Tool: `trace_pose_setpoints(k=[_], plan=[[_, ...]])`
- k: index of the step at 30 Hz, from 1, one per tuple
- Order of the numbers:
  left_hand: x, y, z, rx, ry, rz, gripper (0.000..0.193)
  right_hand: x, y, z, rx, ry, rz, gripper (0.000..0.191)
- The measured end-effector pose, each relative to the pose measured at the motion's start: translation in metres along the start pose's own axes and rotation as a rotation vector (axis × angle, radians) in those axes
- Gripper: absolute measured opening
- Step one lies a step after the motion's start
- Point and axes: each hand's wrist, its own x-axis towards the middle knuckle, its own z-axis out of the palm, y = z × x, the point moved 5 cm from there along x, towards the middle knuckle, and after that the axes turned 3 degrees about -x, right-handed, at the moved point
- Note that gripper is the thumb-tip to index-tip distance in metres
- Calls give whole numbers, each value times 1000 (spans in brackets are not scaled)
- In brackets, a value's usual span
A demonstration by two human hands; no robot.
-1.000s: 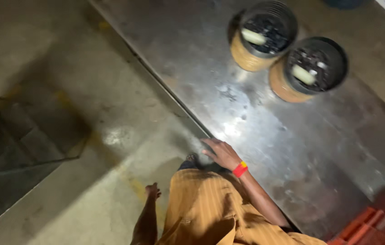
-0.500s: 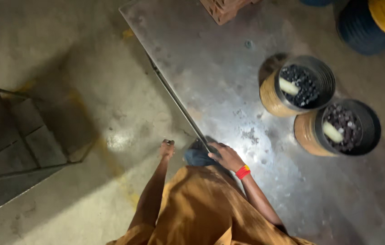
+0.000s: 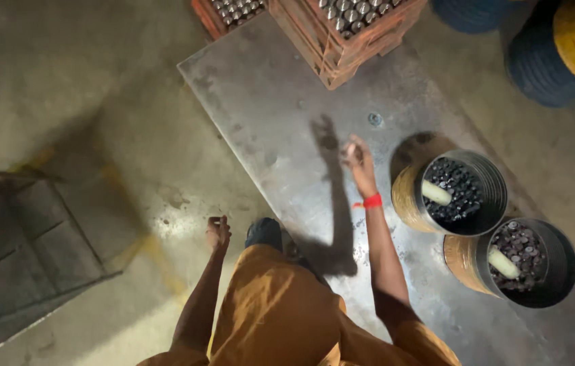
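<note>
My right hand [image 3: 358, 161], with a red band at the wrist, is raised over a large grey steel plate [image 3: 267, 122] on the floor. Its fingers are bunched together, and blur hides whether they pinch something small. Just to its right stand two round metal buckets [image 3: 409, 196] [image 3: 462, 261], each full of small dark pieces with a pale cylinder lying on top. My left hand [image 3: 218, 232] hangs at my side over the concrete, fingers curled and holding nothing. I wear an orange garment, and a dark shoe [image 3: 264, 232] is at the plate's edge.
Orange crates [image 3: 342, 47] of metal cylinders stand at the plate's far end. Blue and yellow drums [image 3: 558, 47] are at the top right. A small round piece [image 3: 374, 119] lies on the plate. A dark metal frame [image 3: 23, 230] stands on the concrete at left.
My right hand has lifted from the plate's near edge and reached forward over the plate. The view has shifted, bringing the crates and drums into sight.
</note>
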Motion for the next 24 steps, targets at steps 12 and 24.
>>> trace_pose_setpoints(k=[12, 24], plan=[[152, 170, 113, 277, 51, -31, 65, 239, -138, 3, 380, 320, 15, 76], [179, 183, 141, 425, -83, -364, 112, 278, -151, -9, -213, 853, 320, 66]])
